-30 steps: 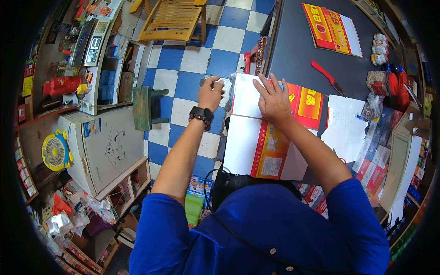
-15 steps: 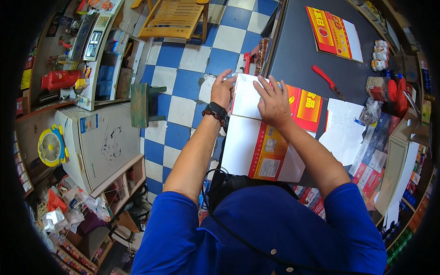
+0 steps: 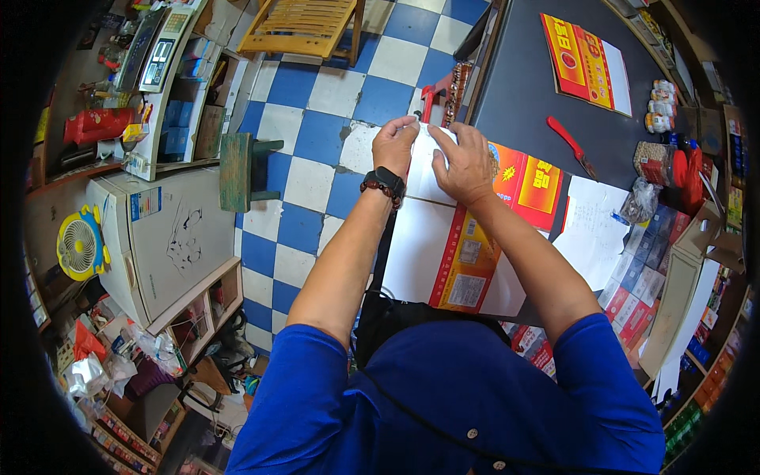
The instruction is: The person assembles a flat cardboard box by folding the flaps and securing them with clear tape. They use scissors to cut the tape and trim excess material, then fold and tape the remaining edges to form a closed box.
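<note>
A flattened cardboard carton (image 3: 423, 241), white with red and yellow printed panels, lies across the near left edge of the dark counter. At its far left corner my left hand (image 3: 393, 148) pinches the edge between thumb and fingers; a dark watch and a beaded bracelet circle that wrist. My right hand (image 3: 464, 168) rests on the carton just right of it, palm down, with fingers stretched toward the same far edge and the thumb apart. To the right lies a red-handled knife (image 3: 571, 146), touched by neither hand.
Another red and yellow cardboard piece (image 3: 578, 63) lies on the far part of the counter (image 3: 514, 95). Small bottles (image 3: 661, 107), a clear jar (image 3: 654, 161) and a white paper (image 3: 590, 229) are at the right. A green stool (image 3: 236, 172) stands on the checkered floor.
My left hand has moved right and its fingers have closed on the carton's corner. My right hand has shifted slightly left and away from me, its fingers drawn closer together.
</note>
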The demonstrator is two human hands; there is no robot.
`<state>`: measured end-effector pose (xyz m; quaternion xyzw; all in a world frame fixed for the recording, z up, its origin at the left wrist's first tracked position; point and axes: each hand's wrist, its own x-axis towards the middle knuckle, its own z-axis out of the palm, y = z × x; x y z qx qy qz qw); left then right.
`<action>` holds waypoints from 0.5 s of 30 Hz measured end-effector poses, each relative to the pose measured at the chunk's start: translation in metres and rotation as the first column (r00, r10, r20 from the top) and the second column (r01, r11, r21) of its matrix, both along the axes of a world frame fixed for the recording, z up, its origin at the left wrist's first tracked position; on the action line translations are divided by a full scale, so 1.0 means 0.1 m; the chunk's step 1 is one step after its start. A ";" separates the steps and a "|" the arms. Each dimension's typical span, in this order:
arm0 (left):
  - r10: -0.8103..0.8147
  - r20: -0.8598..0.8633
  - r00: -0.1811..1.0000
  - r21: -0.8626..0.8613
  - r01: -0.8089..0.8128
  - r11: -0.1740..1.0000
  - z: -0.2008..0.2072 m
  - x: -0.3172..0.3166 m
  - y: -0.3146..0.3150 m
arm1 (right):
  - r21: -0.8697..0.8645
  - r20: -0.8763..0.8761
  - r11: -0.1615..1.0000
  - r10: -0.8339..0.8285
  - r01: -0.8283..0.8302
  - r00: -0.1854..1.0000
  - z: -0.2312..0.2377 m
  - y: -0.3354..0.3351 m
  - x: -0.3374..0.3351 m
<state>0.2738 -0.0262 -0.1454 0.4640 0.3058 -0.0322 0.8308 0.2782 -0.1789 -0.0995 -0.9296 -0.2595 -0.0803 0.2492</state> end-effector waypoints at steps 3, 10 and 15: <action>-0.053 0.049 0.997 0.541 0.018 0.841 0.05 0.01 -0.03 | 0.002 0.010 1.000 -0.001 0.001 1.000 0.00 0.00 0.01; -0.271 0.224 0.936 0.891 -0.085 0.446 0.18 -0.03 -0.01 | 0.037 0.011 0.999 -0.003 0.003 1.000 -0.02 0.00 0.03; -0.383 0.203 0.901 0.932 -0.057 0.359 0.20 -0.21 -0.03 | 0.019 0.005 1.000 -0.008 0.008 1.000 -0.03 0.01 0.03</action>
